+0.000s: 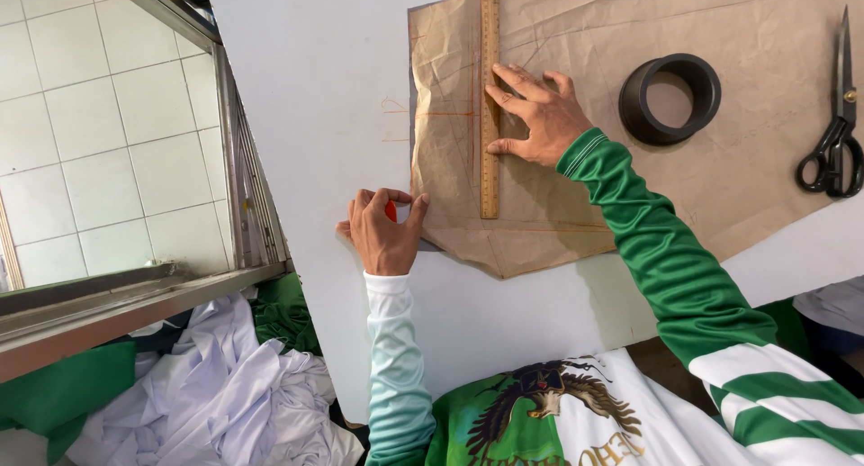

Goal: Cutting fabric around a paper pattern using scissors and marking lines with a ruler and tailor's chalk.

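The right hand lies flat with fingers spread, pressing a wooden ruler onto brown paper on the white table. The left hand pinches a small red marker at the paper's lower left edge, just left of the ruler's near end. Thin red lines already cross the paper beside the ruler, so some marking is done. Scissors lie untouched, well right of both hands, and the paper looks uncut there; a black ring sits between.
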